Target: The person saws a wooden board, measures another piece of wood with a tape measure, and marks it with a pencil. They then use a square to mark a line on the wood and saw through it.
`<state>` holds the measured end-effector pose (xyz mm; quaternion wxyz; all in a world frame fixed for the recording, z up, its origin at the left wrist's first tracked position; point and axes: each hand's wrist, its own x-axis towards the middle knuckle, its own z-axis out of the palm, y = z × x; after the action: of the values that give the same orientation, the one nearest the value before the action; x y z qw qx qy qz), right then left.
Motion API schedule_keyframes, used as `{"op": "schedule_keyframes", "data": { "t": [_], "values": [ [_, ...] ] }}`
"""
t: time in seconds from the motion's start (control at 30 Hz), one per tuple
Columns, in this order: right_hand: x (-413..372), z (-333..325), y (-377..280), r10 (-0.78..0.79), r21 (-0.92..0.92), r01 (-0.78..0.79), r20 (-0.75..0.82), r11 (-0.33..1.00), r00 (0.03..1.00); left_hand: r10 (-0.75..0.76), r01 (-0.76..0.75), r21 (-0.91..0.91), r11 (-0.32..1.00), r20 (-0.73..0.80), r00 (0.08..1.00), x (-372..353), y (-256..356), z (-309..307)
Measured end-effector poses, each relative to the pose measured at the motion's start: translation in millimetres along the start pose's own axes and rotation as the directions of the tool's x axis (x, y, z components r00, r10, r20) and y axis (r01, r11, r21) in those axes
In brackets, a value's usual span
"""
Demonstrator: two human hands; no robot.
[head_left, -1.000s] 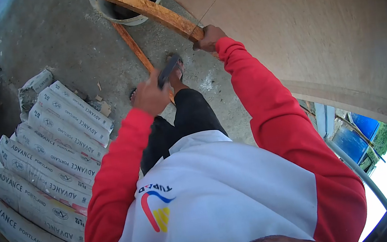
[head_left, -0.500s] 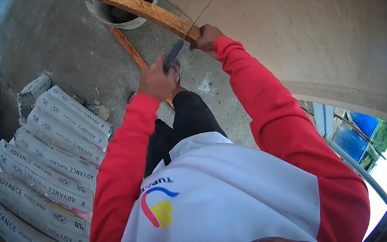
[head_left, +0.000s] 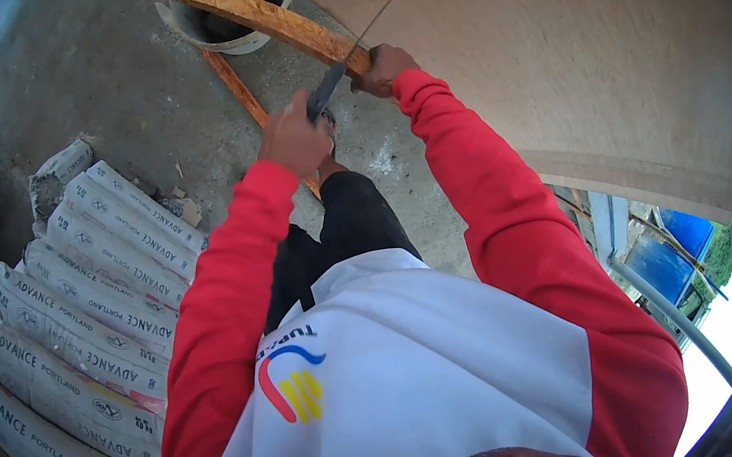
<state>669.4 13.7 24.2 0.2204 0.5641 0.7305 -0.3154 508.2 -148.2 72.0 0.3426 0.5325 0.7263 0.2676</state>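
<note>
My left hand (head_left: 291, 140) is closed around the dark handle of a handsaw (head_left: 327, 89). The saw's thin blade is seen nearly edge-on and crosses a long strip of wood (head_left: 258, 16) close to its near end. Gripping that end, just right of the blade, is my right hand (head_left: 387, 70), with its fingers wrapped round the wood. Whether the blade has cut into the strip is too small to tell. The strip runs up and left, passing over a bucket.
The pale bucket (head_left: 249, 45) stands on the concrete floor. A second wood strip (head_left: 236, 89) lies beside my feet. Stacked cement bags (head_left: 67, 320) fill the left side. A large plywood sheet (head_left: 586, 54) spans the right, with blue containers (head_left: 661, 269) beyond it.
My left hand and the saw handle have moved slightly forward, closer to the wood. My right hand keeps its hold on the strip's end. The whole view has shifted a little.
</note>
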Motion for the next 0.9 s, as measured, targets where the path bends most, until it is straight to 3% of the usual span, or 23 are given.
{"op": "schedule_keyframes", "data": {
  "t": [0.1,0.13,0.2,0.23,0.3,0.33,0.5,0.6,0.67,0.73,0.83,0.87,0.9],
  "values": [
    [-8.0,-19.0,-3.9,0.009,-0.079,-0.009,0.011,0.997,1.000,-0.055,0.041,0.090,0.995,0.167,0.984,22.5,14.6,1.1],
    [-6.9,-24.2,-0.7,0.001,-0.096,-0.002,-0.007,0.995,1.000,-0.089,0.083,0.046,0.996,0.150,0.985,-11.4,25.2,-29.1],
    [1.2,-30.1,5.0,-0.017,-0.120,0.011,-0.044,0.993,0.999,0.077,-0.072,0.113,0.991,-0.038,0.996,-111.2,-2.6,-67.6],
    [1.6,-31.7,2.6,-0.021,-0.119,0.015,-0.054,0.993,0.998,-0.197,0.189,0.060,0.980,0.199,0.960,-141.5,8.7,-106.3],
    [-5.4,-31.1,-0.4,-0.014,-0.140,0.005,-0.062,0.990,0.998,-0.202,0.197,0.047,0.979,0.214,0.956,-157.4,13.7,-115.7],
    [-7.8,-28.6,-2.1,-0.007,-0.146,-0.003,-0.068,0.989,0.998,-0.210,0.207,0.034,0.978,0.213,0.954,-159.6,12.8,-114.4],
    [-0.8,-28.8,-0.1,0.033,-0.178,-0.056,-0.131,0.982,0.991,-0.154,0.149,0.056,0.987,0.097,0.983,-18.1,-15.9,8.4],
    [-2.0,-37.5,0.1,-0.013,-0.179,-0.005,-0.097,0.984,0.995,-0.206,0.212,-0.035,0.977,0.120,0.971,-25.5,20.3,-16.7],
    [-5.7,-29.4,1.5,0.005,-0.183,-0.021,-0.086,0.983,0.996,-0.173,0.150,0.150,0.977,0.154,0.973,-78.1,18.7,-49.6],
    [-3.1,-29.3,-4.5,0.002,-0.174,-0.019,-0.097,0.985,0.995,-0.305,0.299,0.058,0.952,0.236,0.923,-134.4,21.5,-93.6],
    [-12.4,-14.7,-2.3,-0.005,-0.152,-0.005,-0.066,0.988,0.998,-0.370,0.374,0.043,0.927,0.279,0.886,-148.2,10.3,-97.6],
    [-15.6,-9.8,-3.0,-0.014,-0.126,0.008,-0.049,0.992,0.999,-0.340,0.339,0.044,0.940,0.238,0.910,-117.7,11.6,-80.7],
    [-14.4,-9.6,-6.8,-0.029,-0.101,0.025,-0.046,0.995,0.998,-0.132,0.118,0.134,0.984,0.103,0.986,-86.8,-21.1,-38.5]
  ]
}}
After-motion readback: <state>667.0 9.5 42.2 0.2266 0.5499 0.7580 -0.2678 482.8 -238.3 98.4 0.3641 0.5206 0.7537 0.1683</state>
